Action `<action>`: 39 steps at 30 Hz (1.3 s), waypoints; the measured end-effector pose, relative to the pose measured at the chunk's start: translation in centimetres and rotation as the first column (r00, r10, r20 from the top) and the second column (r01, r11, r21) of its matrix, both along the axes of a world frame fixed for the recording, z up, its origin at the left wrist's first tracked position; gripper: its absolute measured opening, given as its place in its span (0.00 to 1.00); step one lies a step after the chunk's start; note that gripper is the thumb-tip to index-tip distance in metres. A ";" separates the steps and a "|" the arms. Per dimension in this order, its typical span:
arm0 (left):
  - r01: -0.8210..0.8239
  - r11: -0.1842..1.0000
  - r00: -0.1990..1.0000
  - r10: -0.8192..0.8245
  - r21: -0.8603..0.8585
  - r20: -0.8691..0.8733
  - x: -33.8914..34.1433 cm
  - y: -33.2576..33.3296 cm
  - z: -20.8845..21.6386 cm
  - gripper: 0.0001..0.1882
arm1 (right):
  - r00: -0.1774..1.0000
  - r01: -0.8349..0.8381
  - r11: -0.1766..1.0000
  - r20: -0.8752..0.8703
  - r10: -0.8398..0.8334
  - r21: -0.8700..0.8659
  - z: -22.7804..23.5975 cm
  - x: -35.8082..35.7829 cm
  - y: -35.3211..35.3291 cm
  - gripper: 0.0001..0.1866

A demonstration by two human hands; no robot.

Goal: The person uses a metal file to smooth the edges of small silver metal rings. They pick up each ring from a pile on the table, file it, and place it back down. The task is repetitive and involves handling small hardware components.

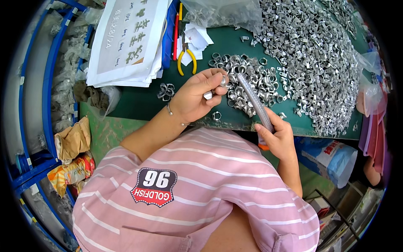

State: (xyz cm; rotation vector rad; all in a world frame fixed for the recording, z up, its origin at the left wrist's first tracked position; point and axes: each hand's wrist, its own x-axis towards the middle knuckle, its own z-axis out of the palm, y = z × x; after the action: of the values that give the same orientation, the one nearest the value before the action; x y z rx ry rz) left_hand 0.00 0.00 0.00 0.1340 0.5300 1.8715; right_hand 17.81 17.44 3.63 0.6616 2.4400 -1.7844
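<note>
My left hand (200, 90) is closed around small silver rings (208, 95), one pinched near the thumb and fingertips. In my right hand (278, 136) is a tapered grey ring mandrel (252, 98) with fine marks along its length. Its narrow tip points up and away, a little to the right of my left fingertips and apart from them. Beyond and below the mandrel spreads a pile of silver rings (266, 84) on the green tabletop (168, 110). A single ring (216, 116) lies near the table's front edge, and a few more rings (166, 91) sit left of my left wrist.
A large heap of small metal clips (315, 59) covers the table's right side. Yellow-handled pliers (187, 61), a red pen (176, 38) and stacked papers (126, 46) lie at the back left. Blue shelving (49, 84) stands left; a blue-white bag (327, 157) sits below right.
</note>
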 end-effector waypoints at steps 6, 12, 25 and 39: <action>-0.190 0.941 0.977 0.209 -0.280 0.039 0.6 0.7 1.3 0.05 | 0.999 -0.005 1.000 -0.041 0.005 0.008 -0.1 0.0 -0.2 0.22; -0.228 0.923 0.973 0.201 -0.310 -0.115 0.7 0.9 1.0 0.05 | 0.999 -0.037 0.999 -0.022 0.037 0.006 0.1 -0.3 -0.6 0.22; -0.700 0.688 -0.025 -0.294 -0.193 -0.956 -2.7 3.3 -0.1 0.08 | 0.994 0.069 0.990 -0.097 -0.057 0.124 -0.7 -0.1 0.1 0.22; -0.131 0.970 0.941 0.056 -0.207 -0.332 -1.3 2.1 1.1 0.11 | 0.997 0.041 0.986 -0.066 -0.030 0.160 -0.4 -0.2 -0.2 0.21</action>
State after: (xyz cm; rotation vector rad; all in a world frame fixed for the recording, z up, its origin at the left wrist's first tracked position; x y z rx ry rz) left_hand -1.30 2.06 1.10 0.2722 0.9889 1.8763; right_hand 17.57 17.24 3.24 0.6742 2.6525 -1.6572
